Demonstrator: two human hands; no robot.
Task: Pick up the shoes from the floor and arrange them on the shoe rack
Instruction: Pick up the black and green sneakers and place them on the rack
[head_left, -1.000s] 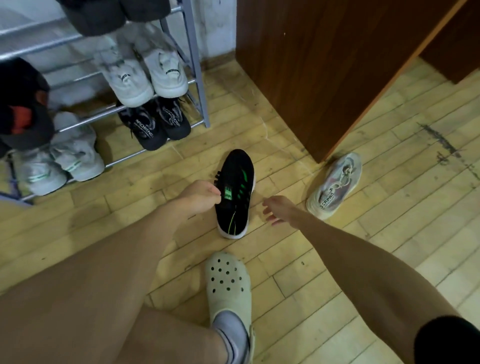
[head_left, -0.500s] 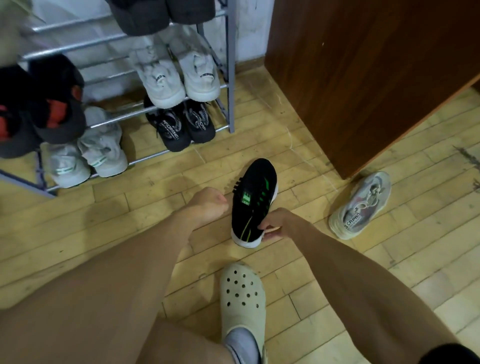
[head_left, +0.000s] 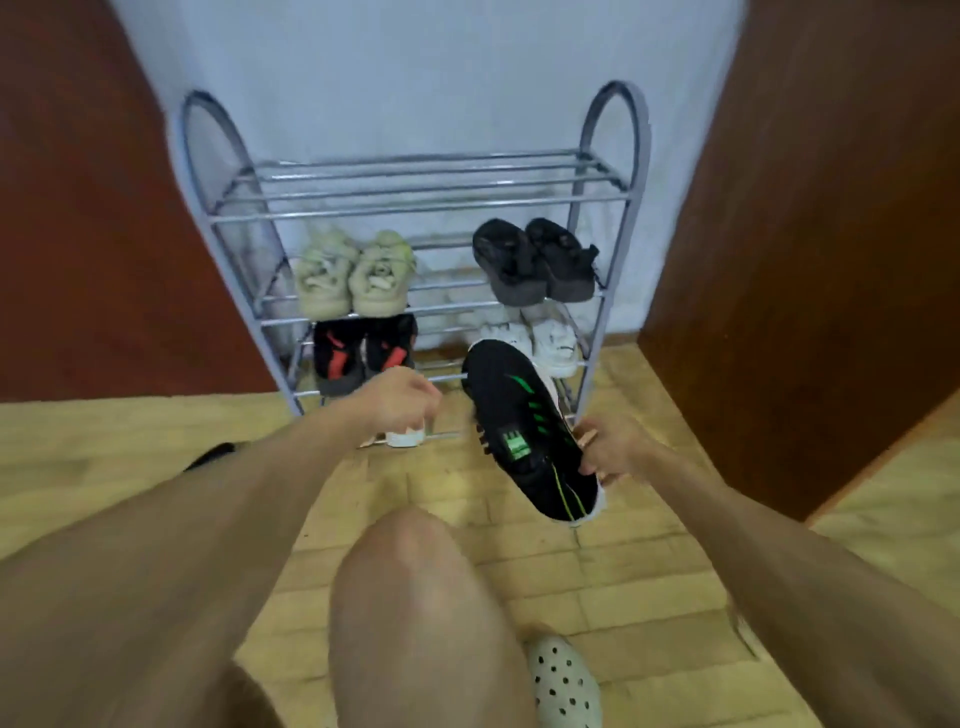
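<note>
Right, right hand (head_left: 615, 449) is clamped on the heel end of the black shoe with green marks (head_left: 530, 431), fingers wrapped under the sole edge, thumb side up top. Shoe is off the floor, toe pointing up and away from the grip toward the shoe rack (head_left: 415, 208), tilted to the left. Heel hold makes sense: toe goes in first, hand stays clear of the rails.

Left hand (head_left: 400, 400), across from the grip, is curled; looks like it's closed on something pale at the bottom rail, possibly a white shoe (head_left: 406, 436), but mostly hidden, so can't tell what it's gripping, if anything.

Beyond the toe: white sneakers (head_left: 550, 338) directly behind it, black-and-red pair (head_left: 358, 353) further left on the same level. One tier up, black sandals (head_left: 540, 260) above the toe, beige sneakers (head_left: 353, 275) up-left. Top shelf looks bare.

Judgement: transport step, pickup done, placement not yet. Open rail just past the toe, between the red-black pair and the white pair, looks like the nearest slot. Risk: the shoe slipping between rails if set down crooked.

Near the knee, below the grip, a foot in a perforated clog (head_left: 563, 686).
</note>
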